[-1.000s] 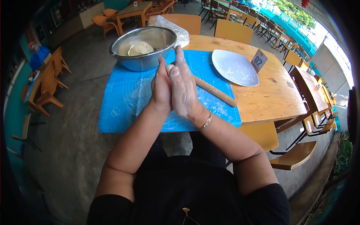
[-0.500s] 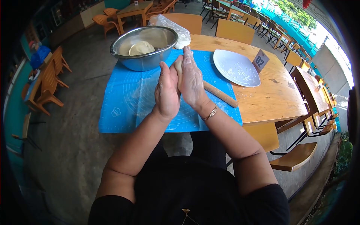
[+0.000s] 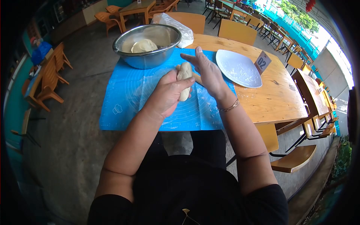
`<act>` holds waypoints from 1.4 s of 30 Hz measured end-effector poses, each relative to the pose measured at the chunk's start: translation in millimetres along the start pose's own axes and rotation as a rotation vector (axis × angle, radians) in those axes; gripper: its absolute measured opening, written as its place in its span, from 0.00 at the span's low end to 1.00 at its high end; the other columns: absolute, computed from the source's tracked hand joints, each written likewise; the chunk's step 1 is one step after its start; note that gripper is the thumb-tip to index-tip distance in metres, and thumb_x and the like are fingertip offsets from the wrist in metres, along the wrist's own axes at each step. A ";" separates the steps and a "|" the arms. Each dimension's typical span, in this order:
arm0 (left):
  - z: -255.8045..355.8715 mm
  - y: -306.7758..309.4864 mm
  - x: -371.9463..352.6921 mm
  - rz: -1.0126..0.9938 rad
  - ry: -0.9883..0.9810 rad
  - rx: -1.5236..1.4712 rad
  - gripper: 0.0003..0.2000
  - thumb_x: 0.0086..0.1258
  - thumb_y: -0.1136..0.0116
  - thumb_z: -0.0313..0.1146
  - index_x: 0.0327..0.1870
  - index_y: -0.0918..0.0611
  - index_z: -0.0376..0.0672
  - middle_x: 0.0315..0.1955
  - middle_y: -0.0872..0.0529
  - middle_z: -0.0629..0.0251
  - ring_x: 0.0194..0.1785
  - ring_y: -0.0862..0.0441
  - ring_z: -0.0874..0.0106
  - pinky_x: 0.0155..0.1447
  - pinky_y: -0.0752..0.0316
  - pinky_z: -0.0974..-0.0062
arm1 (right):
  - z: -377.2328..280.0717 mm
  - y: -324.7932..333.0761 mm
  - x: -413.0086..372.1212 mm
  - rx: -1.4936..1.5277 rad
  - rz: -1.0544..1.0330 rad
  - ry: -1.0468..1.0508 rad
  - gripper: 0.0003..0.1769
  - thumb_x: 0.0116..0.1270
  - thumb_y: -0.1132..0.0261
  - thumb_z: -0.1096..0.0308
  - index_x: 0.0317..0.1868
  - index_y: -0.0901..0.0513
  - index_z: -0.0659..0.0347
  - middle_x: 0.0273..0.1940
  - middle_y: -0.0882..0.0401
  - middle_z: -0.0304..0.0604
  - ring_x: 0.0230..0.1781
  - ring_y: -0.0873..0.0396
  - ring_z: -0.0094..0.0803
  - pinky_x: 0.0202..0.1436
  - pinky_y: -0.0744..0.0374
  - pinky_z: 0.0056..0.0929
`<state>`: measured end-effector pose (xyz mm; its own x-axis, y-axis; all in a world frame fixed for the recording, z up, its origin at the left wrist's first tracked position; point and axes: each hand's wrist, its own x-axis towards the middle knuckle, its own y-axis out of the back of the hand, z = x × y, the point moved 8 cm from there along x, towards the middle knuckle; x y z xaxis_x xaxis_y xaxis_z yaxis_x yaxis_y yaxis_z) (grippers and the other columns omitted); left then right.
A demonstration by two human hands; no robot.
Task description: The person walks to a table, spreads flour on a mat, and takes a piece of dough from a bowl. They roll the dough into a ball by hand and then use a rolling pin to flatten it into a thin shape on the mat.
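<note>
Left hand [image 3: 168,93] wrapped around the dough roll [image 3: 184,77], holding it over the middle of the blue mat [image 3: 127,101], right hand [image 3: 210,75] flat and open-fingered just beside it, steel bowl [image 3: 148,56] at the mat's far left corner.

A steel bowl [image 3: 146,60] stands on the blue mat [image 3: 125,99], a white plate [image 3: 240,69] nearby.

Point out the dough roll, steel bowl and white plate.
dough roll [image 3: 185,71], head view, upper end.
steel bowl [image 3: 146,60], head view, outer wall.
white plate [image 3: 240,69], head view, floured middle.
</note>
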<state>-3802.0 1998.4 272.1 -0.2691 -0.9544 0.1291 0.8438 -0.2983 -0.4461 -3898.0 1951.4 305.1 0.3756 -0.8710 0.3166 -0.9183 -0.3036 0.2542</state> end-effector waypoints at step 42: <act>-14.0 -16.3 -5.1 0.158 -0.048 -0.326 0.11 0.76 0.47 0.28 0.54 0.24 0.34 0.47 0.20 0.62 0.52 0.20 0.72 0.61 0.26 0.70 | -37.9 8.3 -47.3 -0.302 0.536 0.599 0.37 0.73 0.54 0.43 0.61 0.30 0.73 0.56 0.29 0.62 0.56 0.29 0.52 0.62 0.32 0.45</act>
<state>-3820.9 2008.3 266.4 -0.1182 -0.9902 0.0740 0.6791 -0.1349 -0.7215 -3918.7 2004.7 326.8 -0.0185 -0.4907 0.8711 -0.9501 0.2801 0.1376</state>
